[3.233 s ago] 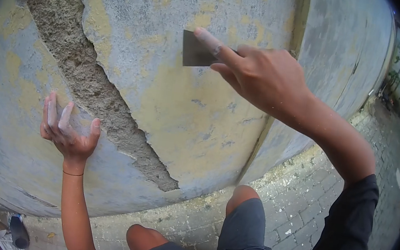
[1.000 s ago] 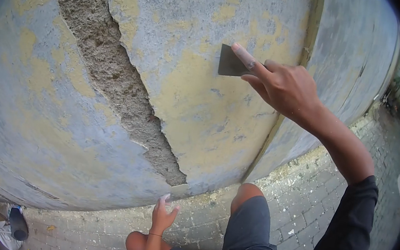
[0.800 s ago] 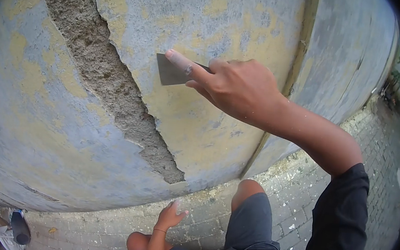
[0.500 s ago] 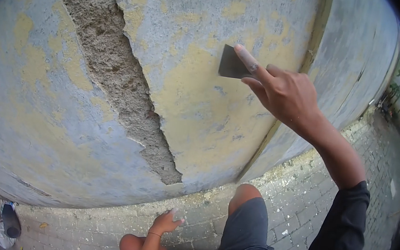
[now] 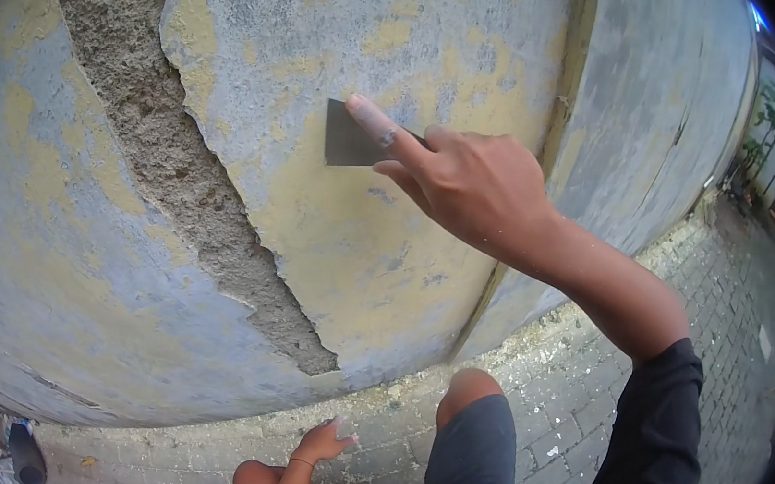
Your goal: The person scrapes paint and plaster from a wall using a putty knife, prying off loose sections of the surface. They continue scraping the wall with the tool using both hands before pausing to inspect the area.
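My right hand [image 5: 482, 184] grips a scraper [image 5: 353, 141], its index finger stretched along the flat grey blade. The blade's edge lies against the wall [image 5: 340, 236], where patchy yellow paint shows over bluish grey. My palm hides the handle for the most part. Left of the blade, a long strip of bare rough render [image 5: 177, 144] runs diagonally down the wall, with broken paint edges on both sides. Down by my knee hangs my left hand [image 5: 322, 441], holding nothing, fingers apart, a thin band at its wrist.
A raised vertical band [image 5: 569, 90] divides the wall on the right. Grey paving [image 5: 571, 400], dotted with pale flakes, runs along the wall's foot. At the lower left stands a dark object [image 5: 25, 454] beside white material. Plants [image 5: 771, 125] grow at the far right.
My right hand has moved left across the wall with the scraper, closer to the bare strip. The view has shifted slightly. My left hand stays by my knee.
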`<state>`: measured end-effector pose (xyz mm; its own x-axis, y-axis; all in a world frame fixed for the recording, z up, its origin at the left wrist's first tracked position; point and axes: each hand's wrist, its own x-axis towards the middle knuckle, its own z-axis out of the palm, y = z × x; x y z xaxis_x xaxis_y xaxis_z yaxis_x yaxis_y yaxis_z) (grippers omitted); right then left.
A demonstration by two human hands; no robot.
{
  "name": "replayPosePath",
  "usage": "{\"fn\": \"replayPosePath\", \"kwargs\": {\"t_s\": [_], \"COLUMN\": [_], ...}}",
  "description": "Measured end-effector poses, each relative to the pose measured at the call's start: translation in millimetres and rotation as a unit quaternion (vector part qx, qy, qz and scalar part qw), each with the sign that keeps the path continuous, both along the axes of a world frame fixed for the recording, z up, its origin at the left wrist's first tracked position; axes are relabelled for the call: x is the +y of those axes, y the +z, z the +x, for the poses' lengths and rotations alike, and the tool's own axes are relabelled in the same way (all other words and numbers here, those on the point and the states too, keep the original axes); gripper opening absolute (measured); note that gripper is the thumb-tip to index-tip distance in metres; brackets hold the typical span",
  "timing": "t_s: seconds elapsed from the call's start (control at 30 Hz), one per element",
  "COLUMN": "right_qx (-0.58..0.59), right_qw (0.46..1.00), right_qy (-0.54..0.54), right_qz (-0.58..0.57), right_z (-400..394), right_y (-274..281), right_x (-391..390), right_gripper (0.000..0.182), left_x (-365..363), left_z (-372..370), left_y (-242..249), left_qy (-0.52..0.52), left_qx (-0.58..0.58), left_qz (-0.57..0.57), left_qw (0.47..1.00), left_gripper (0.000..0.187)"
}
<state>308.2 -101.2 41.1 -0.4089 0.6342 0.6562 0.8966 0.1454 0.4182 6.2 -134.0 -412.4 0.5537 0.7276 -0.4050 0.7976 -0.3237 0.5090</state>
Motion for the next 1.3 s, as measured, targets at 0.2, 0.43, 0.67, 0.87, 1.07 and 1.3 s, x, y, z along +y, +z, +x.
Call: {"fn": "replayPosePath", "kwargs": {"t_s": [0.2,0.43,0.67,0.87,1.07,1.3], "right_qx": [-0.003,0.036,0.028,0.031,0.048,0.035], "right_qw": [1.0,0.999,0.998,0.999,0.998,0.999], "right_qy": [-0.029,-0.009,-0.056,-0.036,-0.037,-0.01], "right_qz": [-0.007,-0.008,-0.007,0.002,-0.017,0.022], "right_z": [30,15,46,15,36,23], "right_y": [2,3,-4,3,7,17], "right_x": [-11,-2,-13,-4,-12,-3], "right_gripper": [0.059,0.06,0.06,0.063,0.06,0.056], "left_x": [1,-3,1,-3,2,-8], "left_z": [-1,7,-7,-4,-18,-12], "left_y": [2,9,1,-8,-29,-1], "left_qy": [-0.021,-0.003,-0.008,0.015,-0.005,0.02], "left_qx": [0.07,-0.029,0.062,-0.023,0.079,0.01], "left_qz": [-0.047,-0.003,-0.061,-0.013,-0.055,-0.029], "left_qw": [0.996,1.0,0.996,1.0,0.995,0.999], "left_gripper": [0.076,0.077,0.077,0.076,0.077,0.076]}}
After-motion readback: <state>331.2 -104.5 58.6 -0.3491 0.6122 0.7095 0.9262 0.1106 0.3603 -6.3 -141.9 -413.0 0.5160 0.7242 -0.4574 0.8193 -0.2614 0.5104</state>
